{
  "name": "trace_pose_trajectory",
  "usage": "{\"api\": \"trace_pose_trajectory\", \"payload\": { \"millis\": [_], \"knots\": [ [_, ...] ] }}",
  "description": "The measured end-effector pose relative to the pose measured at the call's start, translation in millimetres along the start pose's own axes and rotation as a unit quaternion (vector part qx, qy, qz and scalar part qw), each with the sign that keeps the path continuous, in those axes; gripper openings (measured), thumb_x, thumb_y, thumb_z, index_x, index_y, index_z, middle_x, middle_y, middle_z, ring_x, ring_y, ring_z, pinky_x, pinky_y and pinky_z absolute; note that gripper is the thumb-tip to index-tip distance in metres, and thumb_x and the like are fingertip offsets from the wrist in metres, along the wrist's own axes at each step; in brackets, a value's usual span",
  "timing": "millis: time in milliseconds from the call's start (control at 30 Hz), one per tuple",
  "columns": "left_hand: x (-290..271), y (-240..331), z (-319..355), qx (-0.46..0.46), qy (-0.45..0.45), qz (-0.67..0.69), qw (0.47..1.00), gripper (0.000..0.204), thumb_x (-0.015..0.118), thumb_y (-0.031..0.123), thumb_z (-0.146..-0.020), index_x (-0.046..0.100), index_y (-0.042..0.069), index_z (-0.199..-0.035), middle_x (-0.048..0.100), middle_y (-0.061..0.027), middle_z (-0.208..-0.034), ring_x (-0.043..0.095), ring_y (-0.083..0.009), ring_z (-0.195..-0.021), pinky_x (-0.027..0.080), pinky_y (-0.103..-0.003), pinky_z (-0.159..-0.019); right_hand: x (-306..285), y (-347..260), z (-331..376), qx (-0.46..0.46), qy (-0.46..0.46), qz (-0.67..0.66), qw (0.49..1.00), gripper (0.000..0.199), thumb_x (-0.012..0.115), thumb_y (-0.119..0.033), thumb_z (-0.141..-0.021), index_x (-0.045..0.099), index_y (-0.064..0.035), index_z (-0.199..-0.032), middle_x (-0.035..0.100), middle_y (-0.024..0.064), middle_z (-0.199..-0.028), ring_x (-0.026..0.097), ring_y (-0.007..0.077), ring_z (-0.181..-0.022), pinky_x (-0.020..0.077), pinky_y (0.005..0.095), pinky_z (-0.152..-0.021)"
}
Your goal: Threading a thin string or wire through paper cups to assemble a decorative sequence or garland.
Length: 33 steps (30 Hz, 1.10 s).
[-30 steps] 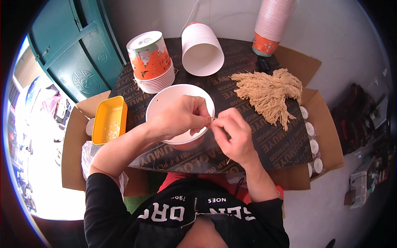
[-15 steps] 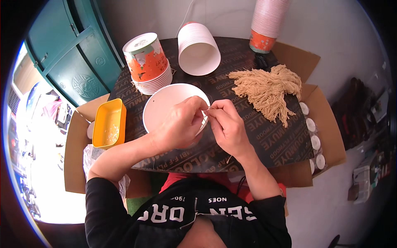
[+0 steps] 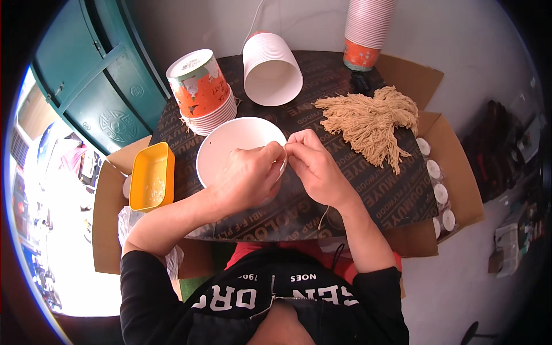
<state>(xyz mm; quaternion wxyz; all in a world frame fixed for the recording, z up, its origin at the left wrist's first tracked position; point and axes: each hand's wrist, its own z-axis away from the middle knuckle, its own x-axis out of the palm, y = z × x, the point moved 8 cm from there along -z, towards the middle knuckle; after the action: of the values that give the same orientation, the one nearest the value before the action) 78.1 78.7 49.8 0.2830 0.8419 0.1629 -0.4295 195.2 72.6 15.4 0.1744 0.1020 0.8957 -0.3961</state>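
Two bare hands are being held together at the right side of an open white tub (image 3: 221, 146) on a dark table (image 3: 379, 195). The left hand (image 3: 247, 175) is being held over the tub's near right rim, its fingers curled and its thumb and forefinger drawn into a narrow pinch. The right hand (image 3: 313, 164) is being held just right of the tub, its fingertips likewise pinched and meeting those of the left. Thin string (image 3: 324, 217) is being seen beside the right wrist, to the near right of the tub; a piece also seems to be being pinched where the fingertips meet, though it is mostly being hidden by the fingers. A small dark spot is being shown on the tub's left inner wall.

Beyond the tub and slightly left, a stack of orange tubs (image 3: 201, 98) is being stood upside down. Beyond it and slightly right, a stack of white tubs (image 3: 273, 72) is being laid on its side, mouth facing the tub. Well to the tub's right, a bundle of tan strings (image 3: 374, 123) is being spread on the table; farther beyond, a tall stack of tubs (image 3: 368, 29) is being seen. Left of the tub, white bits are being held in a yellow box (image 3: 168, 181). Far to its right, white rolls (image 3: 441, 194) are being held in a cardboard box (image 3: 460, 172).
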Motion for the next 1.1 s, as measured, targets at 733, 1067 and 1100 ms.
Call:
{"api": "trace_pose_trajectory", "payload": {
  "millis": [733, 1067, 1100],
  "knots": [
    [10, -31, 1, -0.148, -0.088, 0.225, 0.959, 0.009, 0.064, 0.006, -0.083, 0.066, -0.002, -0.085, 0.068, -0.0135, -0.071, 0.067, -0.0201, -0.063, 0.051, -0.032, -0.060, -7, -29, 33, -0.035, 0.114, 0.120, 0.986, 0.013, 0.060, 0.010, -0.083, 0.055, 0.0021, -0.091, 0.051, 0.0174, -0.109, 0.062, 0.0311, -0.081, 0.0513, 0.0371, -0.066],
    [10, -49, -1, -0.215, -0.089, 0.210, 0.949, 0.009, 0.062, 0.006, -0.082, 0.065, -0.003, -0.082, 0.066, -0.0129, -0.066, 0.066, -0.0197, -0.061, 0.051, -0.033, -0.056, 9, -24, 44, -0.071, 0.079, 0.125, 0.986, 0.019, 0.060, 0.016, -0.080, 0.057, 0.0032, -0.094, 0.049, 0.0187, -0.111, 0.058, 0.0256, -0.077, 0.0502, 0.0322, -0.068],
    [12, -52, 1, -0.214, -0.088, 0.210, 0.950, 0.009, 0.062, 0.006, -0.082, 0.065, -0.003, -0.082, 0.066, -0.0129, -0.066, 0.066, -0.0197, -0.061, 0.051, -0.033, -0.056, 9, -27, 44, -0.093, 0.087, 0.140, 0.982, 0.019, 0.061, 0.016, -0.080, 0.057, 0.0035, -0.094, 0.051, 0.0177, -0.107, 0.059, 0.0268, -0.077, 0.0507, 0.0335, -0.066]
  ]
}}
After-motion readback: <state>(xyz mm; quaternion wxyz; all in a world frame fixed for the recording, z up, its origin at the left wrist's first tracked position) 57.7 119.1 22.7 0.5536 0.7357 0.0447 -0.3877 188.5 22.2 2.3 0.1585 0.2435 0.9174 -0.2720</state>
